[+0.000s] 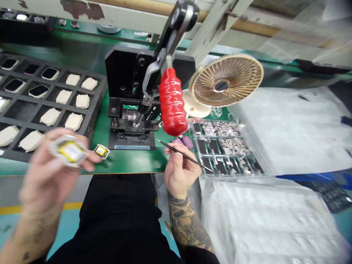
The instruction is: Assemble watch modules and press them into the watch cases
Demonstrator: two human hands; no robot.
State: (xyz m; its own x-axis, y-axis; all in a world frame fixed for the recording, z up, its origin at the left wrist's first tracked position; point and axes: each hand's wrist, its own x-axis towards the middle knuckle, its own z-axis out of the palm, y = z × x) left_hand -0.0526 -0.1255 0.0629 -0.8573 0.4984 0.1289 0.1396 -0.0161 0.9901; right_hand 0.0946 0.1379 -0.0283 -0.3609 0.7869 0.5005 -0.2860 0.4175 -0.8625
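My left hand (52, 172), smeared by motion, is closed on a pale watch case (68, 150) with a yellow-edged inside facing up. Just right of those fingers, a second watch case (101, 151) with a similar yellow-edged inside lies on the green bench. A thin pair of dark tweezers (187, 157) is pinched in my right hand (181, 170), the tip pointing left toward the press base. Between and beyond both hands stands a black toggle press (132, 124) with a red ridged handle (172, 104).
A dark foam tray (20, 110) of watch cases fills the left. Right of the press are a small fan (227, 80), purple pieces (183, 142) and a clear compartment box (228, 146) of small parts. White sheeting (297, 128) covers the far right.
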